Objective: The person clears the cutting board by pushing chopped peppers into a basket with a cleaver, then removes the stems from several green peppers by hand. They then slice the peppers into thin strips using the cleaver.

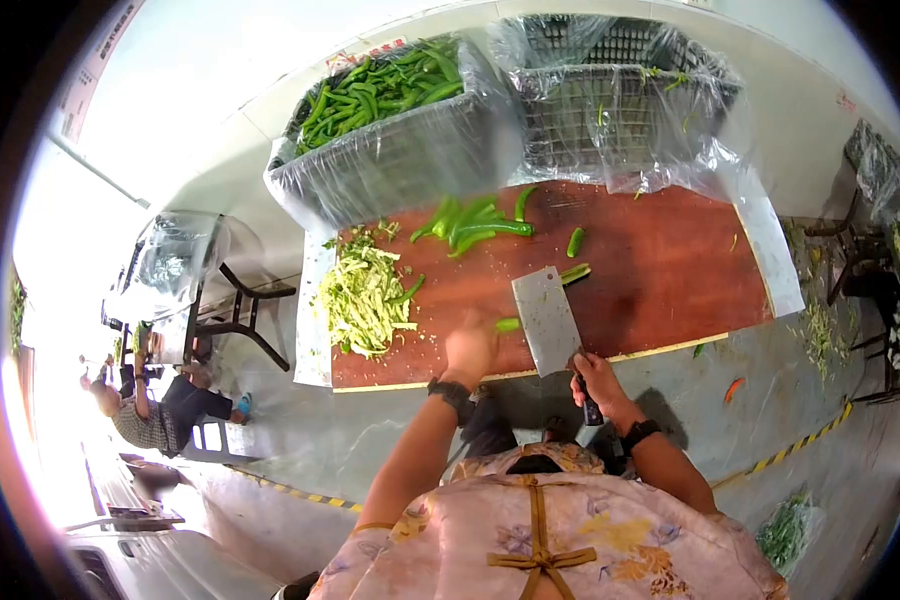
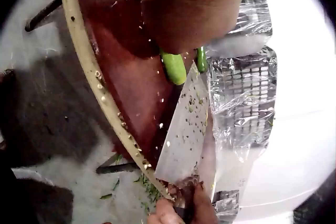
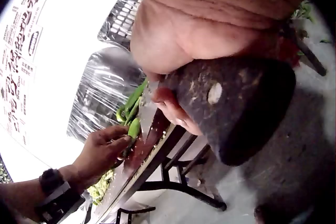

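My right hand [image 1: 598, 382] grips the dark handle of a cleaver [image 1: 547, 322], whose broad blade lies over the red-brown table [image 1: 660, 250]. In the right wrist view the fingers of my left hand [image 3: 105, 148] pinch a green pepper [image 3: 134, 128]; the head view blurs this hand [image 1: 472, 348], left of the blade. A cut pepper piece [image 1: 575, 274] lies at the blade's right side, with a shorter green piece [image 1: 576, 241] behind it. Several whole peppers [image 1: 480, 228] lie farther back. Pale green shreds [image 1: 365, 300] are heaped on the left.
Behind the table stand a plastic-lined crate [image 1: 400, 150] of green peppers and another lined crate [image 1: 620, 120] with a few green bits. A person [image 1: 165, 420] is at the far left near another table. A red pepper [image 1: 734, 390] and green scraps lie on the floor [image 1: 770, 420].
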A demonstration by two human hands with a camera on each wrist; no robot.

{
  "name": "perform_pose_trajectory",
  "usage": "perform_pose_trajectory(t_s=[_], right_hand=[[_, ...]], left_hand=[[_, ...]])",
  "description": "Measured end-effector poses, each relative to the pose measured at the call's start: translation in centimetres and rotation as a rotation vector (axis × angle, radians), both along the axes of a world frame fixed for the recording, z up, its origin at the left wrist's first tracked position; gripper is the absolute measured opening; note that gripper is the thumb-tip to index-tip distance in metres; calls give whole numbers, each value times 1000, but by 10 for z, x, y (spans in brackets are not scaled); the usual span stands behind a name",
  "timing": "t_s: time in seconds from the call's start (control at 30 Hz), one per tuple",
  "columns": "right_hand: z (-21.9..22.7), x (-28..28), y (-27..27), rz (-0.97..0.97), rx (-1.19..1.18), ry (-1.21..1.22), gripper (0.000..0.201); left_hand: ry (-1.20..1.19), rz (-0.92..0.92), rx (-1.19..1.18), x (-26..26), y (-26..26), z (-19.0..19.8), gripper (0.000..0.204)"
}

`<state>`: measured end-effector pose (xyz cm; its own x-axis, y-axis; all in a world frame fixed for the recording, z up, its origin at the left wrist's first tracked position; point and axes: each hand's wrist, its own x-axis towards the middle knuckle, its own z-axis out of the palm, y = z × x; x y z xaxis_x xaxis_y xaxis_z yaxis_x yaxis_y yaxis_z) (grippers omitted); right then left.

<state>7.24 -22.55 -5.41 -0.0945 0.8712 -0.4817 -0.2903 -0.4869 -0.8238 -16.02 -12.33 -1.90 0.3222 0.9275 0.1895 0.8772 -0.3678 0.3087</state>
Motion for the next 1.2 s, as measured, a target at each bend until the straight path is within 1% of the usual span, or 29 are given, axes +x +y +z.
perform_pose_trajectory(t_s=[0.17, 0.23, 0.33, 0.47, 0.53, 0.57, 0.63, 0.67, 0.73, 0.77, 0.83, 0.87, 0.93, 1.0, 1.13, 1.2], right_hand=[[-7, -4, -11, -11, -3, 51, 29], [-11, -6, -16, -16, -16, 71, 29], [-11, -10, -18, -30, -29, 82, 29], [-4, -12, -22, -10, -3, 64, 28], [-6, -14, -24, -7, 11, 71, 28], [-8, -15, -24, -7, 14, 82, 31], [-15, -19, -26, -14, 15, 103, 33], [-18, -20, -28, -19, 22, 110, 33], [-25, -22, -31, -33, 33, 111, 33], [-28, -23, -32, -24, 22, 94, 32], [-27, -26, -32, -26, 15, 76, 32], [-27, -28, -34, -49, -7, 111, 32], [-26, -34, -37, -86, -33, 146, 31], [-28, -39, -39, -134, -47, 144, 30], [-38, -51, -45, -159, -35, 138, 29], [-36, -55, -48, -201, -23, 137, 29]], left_hand=[[19, 2, 37, 2, 1, -1, 15], [49, -94, 192, 0, 4, 0, 15], [22, -139, 228, -1, 7, -3, 19], [-8, -143, 237, 0, 3, -4, 27], [85, -147, 241, -1, 4, -8, 34], [91, -150, 242, -4, 2, -10, 34], [89, -162, 122, -1, -8, 6, 31], [95, -171, 119, -1, -10, 8, 31], [94, -233, 113, -2, -8, 6, 42], [91, -240, 117, -3, -9, 5, 42], [185, -294, 195, -7, -12, 7, 42], [184, -305, 198, -9, -11, 8, 42], [144, -283, 0, -9, -12, 12, 40], [119, -324, 29, -11, -10, 11, 39], [55, -384, 101, -19, -10, 5, 41], [69, -418, 143, -21, -8, 6, 40]])
